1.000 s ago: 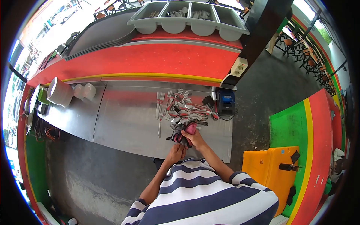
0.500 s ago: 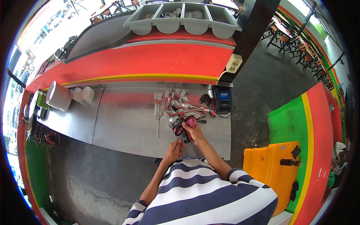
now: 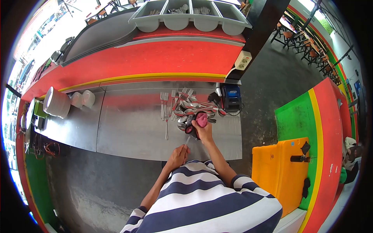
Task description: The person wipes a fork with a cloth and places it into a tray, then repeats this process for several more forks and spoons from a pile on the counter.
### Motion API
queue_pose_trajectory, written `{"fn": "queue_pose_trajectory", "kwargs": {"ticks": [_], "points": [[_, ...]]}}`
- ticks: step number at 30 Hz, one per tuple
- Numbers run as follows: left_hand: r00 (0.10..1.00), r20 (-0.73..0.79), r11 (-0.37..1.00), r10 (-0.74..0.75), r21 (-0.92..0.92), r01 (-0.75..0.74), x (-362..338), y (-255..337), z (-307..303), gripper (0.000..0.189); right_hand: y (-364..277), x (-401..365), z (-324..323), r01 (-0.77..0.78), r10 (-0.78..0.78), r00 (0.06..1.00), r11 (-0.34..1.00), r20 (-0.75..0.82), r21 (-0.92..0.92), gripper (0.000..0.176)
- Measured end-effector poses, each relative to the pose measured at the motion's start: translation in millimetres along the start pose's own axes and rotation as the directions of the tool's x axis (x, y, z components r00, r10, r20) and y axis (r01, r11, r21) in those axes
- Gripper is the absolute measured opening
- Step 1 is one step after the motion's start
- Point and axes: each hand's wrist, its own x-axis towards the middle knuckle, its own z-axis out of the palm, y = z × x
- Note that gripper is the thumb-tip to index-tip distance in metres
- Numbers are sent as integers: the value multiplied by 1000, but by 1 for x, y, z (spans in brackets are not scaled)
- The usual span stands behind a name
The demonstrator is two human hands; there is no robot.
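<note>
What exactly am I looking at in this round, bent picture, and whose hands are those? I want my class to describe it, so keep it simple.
The picture comes from one camera worn on a person's head, looking forward and down through a wide lens that bends the edges. The striped shirt at the bottom is the wearer's own. There is no machine, only two bare hands. The right hand grips a pink and dark cloth; the left hand pinches the end of a piece of cutlery that runs up into the cloth. They work over a steel counter with a pile of spoons and forks, white plates at the left and a blue device at the right.
</note>
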Motion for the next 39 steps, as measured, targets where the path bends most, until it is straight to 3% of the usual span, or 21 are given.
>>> {"fn": "queue_pose_trajectory", "kwargs": {"ticks": [5, 9, 10, 13, 14, 17, 18, 20, 21, 22, 25, 26, 29, 30, 33, 37, 38, 39], "points": [[998, 58, 998, 11, 65, -14, -13, -1, -34, 41, 11, 6, 20, 212, -227, 938, 974, -262, -85, 30], [999, 54, 994, 0, 113, -6, -31, -16, -68, 40, 5, 1, 20, 84, -123, 940, 987, -317, -134, 27], [1000, 26, 996, -15, 90, 13, -33, -20, -76, 40, 11, -1, 24, 103, -128, 952, 989, -278, -103, 26], [999, -37, 1000, -28, -13, 27, -32, -25, -98, 39, 23, -23, 32, -110, 98, 993, 959, -60, -260, 36], [999, -46, 997, -11, -72, 8, -30, -24, -104, 39, 30, -31, 39, -38, 35, 999, 954, -17, -296, 51], [999, -46, 991, 14, -136, -20, -18, -27, -121, 38, 78, -33, 51, 137, -146, 989, 877, 16, -460, 61], [999, -41, 990, 19, -138, -25, -13, -26, -126, 38, 67, -38, 57, 180, -213, 976, 721, 34, -669, 58], [1000, -5, 979, 17, -202, -18, -3, -16, -128, 38, 26, -43, 72, 29, 22, 990, 938, 143, -346, 51], [1000, 14, 972, 18, -233, -15, 3, -10, -128, 37, 6, -45, 80, -74, 112, 967, 983, 229, -170, 48], [999, 33, 973, 37, -231, -28, 10, -4, -128, 37, -6, -47, 86, -109, 95, 952, 994, 293, 31, 37], [989, 108, 973, 96, -219, -70, 27, 17, -124, 38, -41, -46, 102, -78, 40, 962, 988, 269, 134, 30], [982, 142, 974, 121, -207, -90, 32, 26, -123, 38, -53, -44, 102, -26, 27, 974, 1000, 224, -6, 24], [968, 156, 978, 195, -98, -182, 53, 44, -120, 35, -95, -38, 103, -7, -12, 988, 993, 155, 121, 20], [964, 147, 975, 223, -48, -218, 62, 51, -120, 34, -104, -30, 101, 68, -80, 986, 994, 143, 81, 19], [928, 107, 919, 357, 141, -369, 88, 88, -122, 28, -124, -2, 90, 107, -115, 985, 992, 132, 68, 21], [871, 69, 872, 486, 25, -488, 125, 161, -123, 22, -186, 40, 75, 326, -312, 936, 943, 167, -67, 21], [866, 61, 866, 497, 26, -499, 131, 182, -120, 22, -204, 49, 71, 249, -237, 956, 967, 174, -54, 20], [860, 52, 861, 507, 26, -509, 134, 206, -117, 22, -213, 64, 67, 320, -309, 937, 946, 165, -42, 21]]}}
